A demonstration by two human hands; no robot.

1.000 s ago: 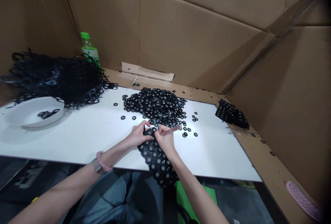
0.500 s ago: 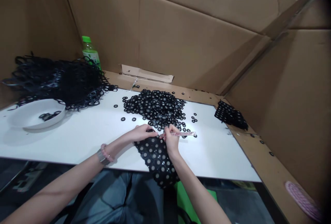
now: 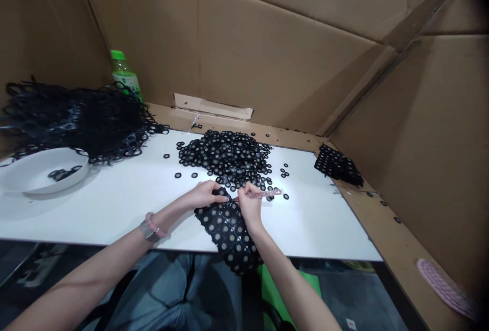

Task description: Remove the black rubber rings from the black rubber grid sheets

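A black sheet [image 3: 229,234] dotted with pale round spots hangs over the near edge of the white table. My left hand [image 3: 206,194] is closed on its upper left edge, thumb toward the middle. In my right hand [image 3: 250,206] is a slim pen-like tool [image 3: 265,194] with a clear, red-marked handle. Its tip meets the sheet's top edge close to my left thumb; the exact contact is too small to make out. Just beyond both hands lies a heap of small black rings [image 3: 229,155] with pale centres.
At the left stand a white bowl [image 3: 23,173] with some black pieces in it, a tangle of black ring-holed scrap [image 3: 76,117] and a green-capped bottle [image 3: 126,74]. Another black dotted sheet [image 3: 338,165] lies at the right edge. Cardboard walls [image 3: 267,40] enclose the table [image 3: 313,224].
The view has shifted slightly. My hands stay at the sheet's top edge, and its upper corner by my left fingers now shows more, raised a little.
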